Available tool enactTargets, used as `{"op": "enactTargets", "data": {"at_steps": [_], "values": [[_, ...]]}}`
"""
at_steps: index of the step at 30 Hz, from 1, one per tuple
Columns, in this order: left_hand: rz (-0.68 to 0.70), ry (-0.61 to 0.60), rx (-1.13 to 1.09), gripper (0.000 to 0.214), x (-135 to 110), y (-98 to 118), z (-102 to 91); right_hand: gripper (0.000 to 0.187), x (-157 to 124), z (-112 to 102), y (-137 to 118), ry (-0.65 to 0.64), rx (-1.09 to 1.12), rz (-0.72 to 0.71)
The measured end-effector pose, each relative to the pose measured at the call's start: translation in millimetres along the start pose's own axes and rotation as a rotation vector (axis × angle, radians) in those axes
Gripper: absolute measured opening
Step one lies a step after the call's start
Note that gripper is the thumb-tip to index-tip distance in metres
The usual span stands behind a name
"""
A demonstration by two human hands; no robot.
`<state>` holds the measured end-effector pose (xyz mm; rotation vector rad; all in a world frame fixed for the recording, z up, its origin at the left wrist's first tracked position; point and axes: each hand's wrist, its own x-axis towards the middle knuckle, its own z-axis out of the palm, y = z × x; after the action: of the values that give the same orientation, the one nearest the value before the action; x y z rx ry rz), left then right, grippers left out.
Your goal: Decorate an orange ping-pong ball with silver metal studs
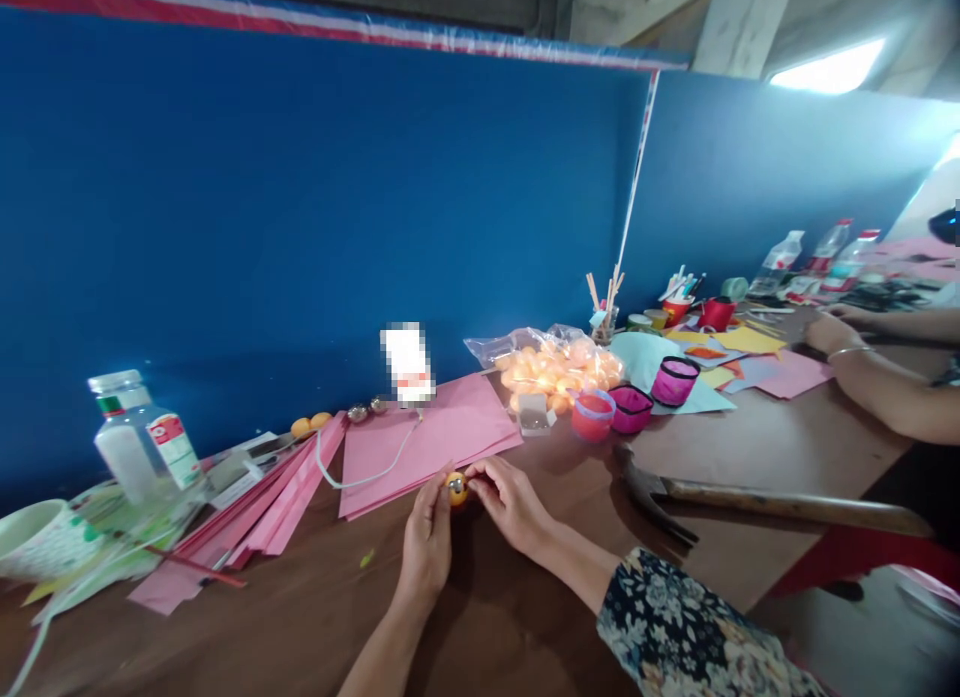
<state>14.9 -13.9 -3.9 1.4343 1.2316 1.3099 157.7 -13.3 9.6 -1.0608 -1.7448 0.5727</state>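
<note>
Above the brown table, a small orange ball (456,498) with a shiny silver round piece on its face sits between my hands. My left hand (429,537) grips it from the left, with thumb and fingers closed around its side. From the right, my right hand (514,507) pinches at the ball's upper edge, fingertips together. Whether those fingertips also hold some tiny part is too small to tell. Just beyond my hands lie pink paper sheets (450,422). Two shiny metal balls (358,413) and two orange balls (301,427) rest behind, at the left.
A clear bag of orange balls (555,367) stands beyond, beside small pink and red round containers (632,409). To the right lies a wooden-handled hammer (787,503). Bottles (124,437) and folded pink strips occupy the left. A co-worker's arm (862,367) rests at far right.
</note>
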Motion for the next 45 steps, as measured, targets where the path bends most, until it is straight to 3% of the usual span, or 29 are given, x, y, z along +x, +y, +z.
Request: {"op": "enactTargets", "data": {"at_steps": [10,19,30,45], "values": [[-0.013,-0.012,-0.018,0.043,1.8,-8.1,0.0,0.013,1.2,4.7,4.0,-0.045,0.211,0.134],[0.003,-0.039,-0.002,0.038,1.2,-1.0,0.7,0.022,1.6,7.5,7.4,-0.110,0.361,0.212],[0.006,0.030,0.089,0.034,0.2,5.6,0.0,0.027,0.1,5.8,3.8,-0.114,0.253,0.150],[-0.065,-0.032,-0.151,0.043,0.4,-2.7,0.5,0.025,0.1,4.4,4.2,-0.118,0.292,0.131]]}}
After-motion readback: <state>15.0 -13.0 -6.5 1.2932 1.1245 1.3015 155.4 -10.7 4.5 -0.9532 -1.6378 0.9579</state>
